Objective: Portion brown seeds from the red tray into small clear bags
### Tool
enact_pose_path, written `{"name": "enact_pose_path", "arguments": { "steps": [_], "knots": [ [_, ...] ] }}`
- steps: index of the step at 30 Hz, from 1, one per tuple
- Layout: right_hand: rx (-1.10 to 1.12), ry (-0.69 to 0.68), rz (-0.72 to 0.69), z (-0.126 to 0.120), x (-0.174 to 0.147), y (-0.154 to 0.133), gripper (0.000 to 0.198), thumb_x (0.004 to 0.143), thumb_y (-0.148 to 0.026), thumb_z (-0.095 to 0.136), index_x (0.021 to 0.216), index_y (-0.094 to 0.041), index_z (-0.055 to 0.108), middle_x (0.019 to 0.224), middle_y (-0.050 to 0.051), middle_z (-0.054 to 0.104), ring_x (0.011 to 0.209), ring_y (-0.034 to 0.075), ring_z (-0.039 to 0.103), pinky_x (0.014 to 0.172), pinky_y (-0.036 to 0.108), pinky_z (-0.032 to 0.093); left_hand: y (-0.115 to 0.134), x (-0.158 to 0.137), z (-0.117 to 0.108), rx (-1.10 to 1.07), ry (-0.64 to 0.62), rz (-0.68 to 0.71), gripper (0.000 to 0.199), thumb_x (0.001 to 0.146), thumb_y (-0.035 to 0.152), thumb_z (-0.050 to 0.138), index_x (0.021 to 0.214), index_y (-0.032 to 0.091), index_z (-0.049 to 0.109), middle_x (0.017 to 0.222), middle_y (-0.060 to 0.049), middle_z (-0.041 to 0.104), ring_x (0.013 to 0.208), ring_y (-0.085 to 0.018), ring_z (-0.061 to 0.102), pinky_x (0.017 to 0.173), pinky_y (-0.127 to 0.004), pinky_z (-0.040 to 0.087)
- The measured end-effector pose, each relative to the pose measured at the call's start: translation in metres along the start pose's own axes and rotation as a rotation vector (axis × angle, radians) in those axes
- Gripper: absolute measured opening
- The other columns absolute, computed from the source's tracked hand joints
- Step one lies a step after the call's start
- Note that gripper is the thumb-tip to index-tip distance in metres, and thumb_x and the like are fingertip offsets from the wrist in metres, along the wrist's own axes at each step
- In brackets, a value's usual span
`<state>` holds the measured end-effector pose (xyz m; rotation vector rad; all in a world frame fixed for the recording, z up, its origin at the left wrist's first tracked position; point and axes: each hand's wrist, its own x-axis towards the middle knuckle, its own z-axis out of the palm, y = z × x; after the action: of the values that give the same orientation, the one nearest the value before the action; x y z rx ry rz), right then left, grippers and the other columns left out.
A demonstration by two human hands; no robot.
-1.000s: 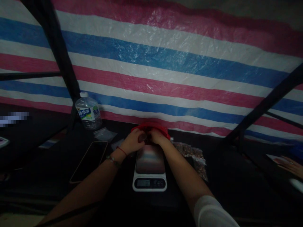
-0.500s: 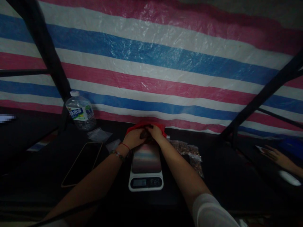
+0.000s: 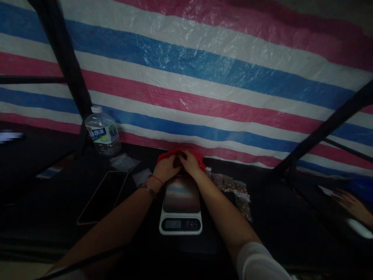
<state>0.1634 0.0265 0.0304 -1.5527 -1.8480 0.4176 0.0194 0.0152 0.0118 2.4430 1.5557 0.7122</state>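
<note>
Behind a white kitchen scale (image 3: pixel 180 231) with a shiny metal plate, a red plastic bag (image 3: pixel 199 158) lies bunched against the striped sheet. My left hand (image 3: pixel 167 168), with a red cord and a beaded bracelet at the wrist, curls its fingers at the bag's mouth. From the other side my right hand (image 3: pixel 189 162) pinches in at the same spot, fingers close to those of the left. Both appear closed on the bag. What lies between the fingertips is dark and partly hidden. Digits on the scale's display are too faint to read surely.
Small clear bags of brown bits (image 3: pixel 230 183) lie right of the scale. To the left are empty clear bags (image 3: pixel 125 161), a phone (image 3: pixel 103 197) and a large plastic bottle (image 3: pixel 103 134). Another person's hand (image 3: pixel 351 202) rests near a white mouse (image 3: pixel 360 228) at far right.
Both hands stay at the red bag, with the fingers slightly shifted and less of the dark stuff showing between them. The display digits look different. The whole view has shifted a little.
</note>
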Motion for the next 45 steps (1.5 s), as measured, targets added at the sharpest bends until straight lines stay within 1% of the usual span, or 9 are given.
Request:
{"name": "enact_pose_path", "arguments": {
  "steps": [11, 15, 18, 24, 30, 35, 38, 41, 45],
  "knots": [
    [-0.021, -0.087, -0.091, 0.005, -0.003, 0.003, 0.025, 0.092, -0.019, 0.047, 0.108, -0.018, 0.067, 0.114, 0.006, 0.068, 0.105, 0.016, 0.062, 0.096, 0.027, 0.044, -0.001, 0.002, 0.003, 0.06, -0.027, -0.057, 0.039, 0.082, 0.04, 0.054, 0.112, 0.015, 0.056, 0.095, -0.012, 0.07, 0.089, -0.027, 0.067, 0.077, -0.033, 0.049],
    [-0.041, -0.113, -0.051, 0.004, -0.001, 0.005, 0.026, 0.092, -0.02, 0.045, 0.105, -0.019, 0.068, 0.11, 0.006, 0.069, 0.101, 0.018, 0.063, 0.093, 0.029, 0.046, -0.001, 0.001, 0.002, 0.062, -0.008, -0.075, 0.038, 0.083, 0.043, 0.052, 0.111, 0.017, 0.057, 0.092, -0.011, 0.07, 0.089, -0.027, 0.067, 0.076, -0.034, 0.049],
    [-0.022, -0.119, -0.021, 0.004, 0.0, 0.006, 0.03, 0.088, -0.013, 0.045, 0.107, -0.018, 0.068, 0.109, 0.006, 0.07, 0.102, 0.018, 0.063, 0.093, 0.029, 0.046, 0.0, 0.0, 0.001, 0.058, -0.024, -0.083, 0.039, 0.083, 0.042, 0.052, 0.113, 0.017, 0.056, 0.093, -0.011, 0.07, 0.09, -0.027, 0.068, 0.077, -0.033, 0.049],
    [0.085, -0.114, -0.171, 0.003, -0.003, 0.003, 0.04, 0.086, -0.007, 0.042, 0.117, -0.018, 0.064, 0.12, 0.005, 0.065, 0.111, 0.014, 0.059, 0.1, 0.026, 0.042, 0.002, -0.001, 0.0, 0.048, -0.043, -0.072, 0.04, 0.083, 0.036, 0.053, 0.117, 0.015, 0.051, 0.095, -0.011, 0.069, 0.091, -0.026, 0.067, 0.076, -0.032, 0.049],
    [0.005, -0.15, -0.142, -0.001, -0.004, -0.003, 0.033, 0.088, -0.011, 0.044, 0.11, -0.018, 0.068, 0.114, 0.005, 0.068, 0.107, 0.017, 0.061, 0.097, 0.029, 0.045, 0.002, -0.003, -0.001, 0.033, -0.037, -0.09, 0.036, 0.084, 0.038, 0.052, 0.112, 0.015, 0.051, 0.094, -0.012, 0.069, 0.091, -0.026, 0.067, 0.077, -0.032, 0.049],
    [0.073, -0.098, -0.178, -0.007, -0.003, -0.003, 0.039, 0.087, -0.008, 0.039, 0.114, -0.019, 0.066, 0.117, 0.003, 0.067, 0.11, 0.014, 0.06, 0.101, 0.028, 0.043, -0.001, -0.004, -0.002, -0.039, 0.014, -0.105, 0.039, 0.087, 0.039, 0.049, 0.118, 0.015, 0.047, 0.097, -0.012, 0.069, 0.092, -0.025, 0.067, 0.078, -0.032, 0.049],
    [0.025, -0.043, -0.117, -0.006, -0.001, 0.002, 0.044, 0.086, -0.004, 0.036, 0.115, -0.019, 0.065, 0.118, 0.004, 0.066, 0.113, 0.014, 0.058, 0.104, 0.028, 0.04, -0.006, -0.004, -0.001, -0.092, 0.093, -0.142, 0.044, 0.089, 0.042, 0.047, 0.124, 0.015, 0.043, 0.103, -0.013, 0.068, 0.095, -0.026, 0.067, 0.081, -0.033, 0.049],
    [-0.07, -0.153, -0.088, 0.001, -0.001, 0.008, 0.041, 0.085, -0.005, 0.04, 0.116, -0.016, 0.064, 0.118, 0.008, 0.066, 0.11, 0.016, 0.06, 0.1, 0.03, 0.043, -0.012, -0.004, -0.002, -0.14, 0.158, -0.173, 0.045, 0.09, 0.043, 0.045, 0.125, 0.015, 0.042, 0.109, -0.015, 0.066, 0.101, -0.026, 0.065, 0.084, -0.033, 0.048],
    [-0.155, -0.408, -0.352, 0.009, -0.003, 0.009, 0.03, 0.084, -0.019, 0.058, 0.112, -0.016, 0.067, 0.122, 0.011, 0.063, 0.113, 0.022, 0.057, 0.1, 0.035, 0.042, -0.017, -0.005, -0.006, -0.151, 0.148, -0.169, 0.045, 0.09, 0.047, 0.044, 0.123, 0.016, 0.043, 0.107, -0.014, 0.067, 0.1, -0.026, 0.065, 0.082, -0.032, 0.048]
  ]
}}
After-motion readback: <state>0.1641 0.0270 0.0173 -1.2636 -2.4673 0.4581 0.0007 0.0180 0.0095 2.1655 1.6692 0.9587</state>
